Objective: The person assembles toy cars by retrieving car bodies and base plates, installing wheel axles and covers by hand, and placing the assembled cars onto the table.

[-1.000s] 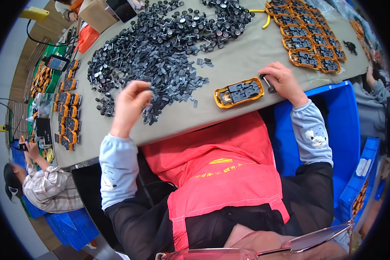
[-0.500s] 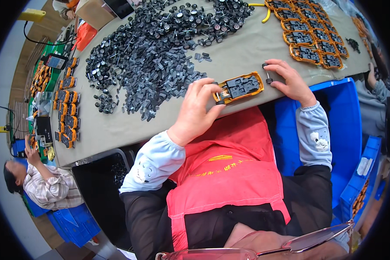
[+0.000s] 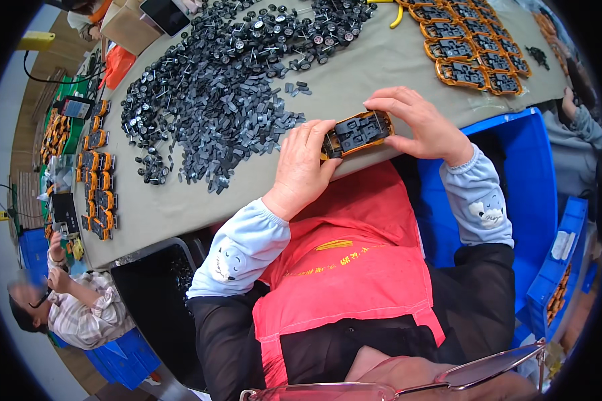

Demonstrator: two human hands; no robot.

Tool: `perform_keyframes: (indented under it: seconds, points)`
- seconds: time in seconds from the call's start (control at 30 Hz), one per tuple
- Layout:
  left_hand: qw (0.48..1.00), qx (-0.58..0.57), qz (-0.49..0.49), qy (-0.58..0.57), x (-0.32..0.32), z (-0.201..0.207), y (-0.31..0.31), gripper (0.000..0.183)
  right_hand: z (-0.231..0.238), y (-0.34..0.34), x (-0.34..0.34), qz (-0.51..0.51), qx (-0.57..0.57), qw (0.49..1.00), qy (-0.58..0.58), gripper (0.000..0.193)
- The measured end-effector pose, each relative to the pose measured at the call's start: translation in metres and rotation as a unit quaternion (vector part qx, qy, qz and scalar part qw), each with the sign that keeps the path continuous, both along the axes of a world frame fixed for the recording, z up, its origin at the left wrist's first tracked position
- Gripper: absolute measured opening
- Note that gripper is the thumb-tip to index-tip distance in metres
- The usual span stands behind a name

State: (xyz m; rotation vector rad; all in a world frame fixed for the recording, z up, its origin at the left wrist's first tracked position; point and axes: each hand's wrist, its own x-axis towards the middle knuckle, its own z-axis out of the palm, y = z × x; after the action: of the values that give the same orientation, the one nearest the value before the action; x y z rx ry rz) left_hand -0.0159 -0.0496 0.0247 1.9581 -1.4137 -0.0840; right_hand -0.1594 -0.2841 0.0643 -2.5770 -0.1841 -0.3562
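Observation:
An upside-down orange toy car (image 3: 358,131) with a dark chassis is held at the table's front edge, underside up. My left hand (image 3: 301,164) is closed round its left end, thumb on the near side and fingers on the far side. At the right end, my right hand (image 3: 425,128) pinches across the car's width with the wheel axle; the fingertips mostly hide its wheels. To the left of the car lies a heap of small dark plastic pieces (image 3: 227,123). Behind it spreads a pile of black wheel axles (image 3: 274,37).
Rows of orange toy cars (image 3: 461,48) stand at the far right, more cars (image 3: 99,190) at the left. A blue bin (image 3: 525,174) is by my right arm, a black bin (image 3: 150,301) at lower left. Another person (image 3: 87,304) sits at the left.
My right hand has moved left with the wheel axle, from beside the car onto its right end. The left hand keeps its hold. The whole view has shifted slightly.

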Motion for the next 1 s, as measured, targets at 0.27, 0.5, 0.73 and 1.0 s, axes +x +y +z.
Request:
perform_keyframes:
  seconds: [0.27, 0.5, 0.73, 1.0]
  points:
    - [1.0, -0.017, 0.0, 0.023, 0.004, -0.007, 0.002, 0.061, -0.003, 0.009, 0.007, 0.002, 0.002, 0.998, 0.065, 0.063]
    - [0.999, 0.0, -0.004, 0.044, 0.007, -0.008, 0.005, 0.058, -0.001, 0.022, 0.013, 0.014, -0.068, 0.998, 0.002, 0.069]
    - [0.998, -0.015, -0.032, 0.049, 0.013, -0.013, 0.005, 0.055, -0.015, 0.046, 0.023, 0.029, -0.177, 0.983, -0.029, 0.045]
    - [0.991, 0.061, -0.117, 0.022, 0.042, 0.006, 0.019, 0.04, -0.015, 0.047, 0.024, 0.026, -0.155, 0.987, 0.029, 0.043]
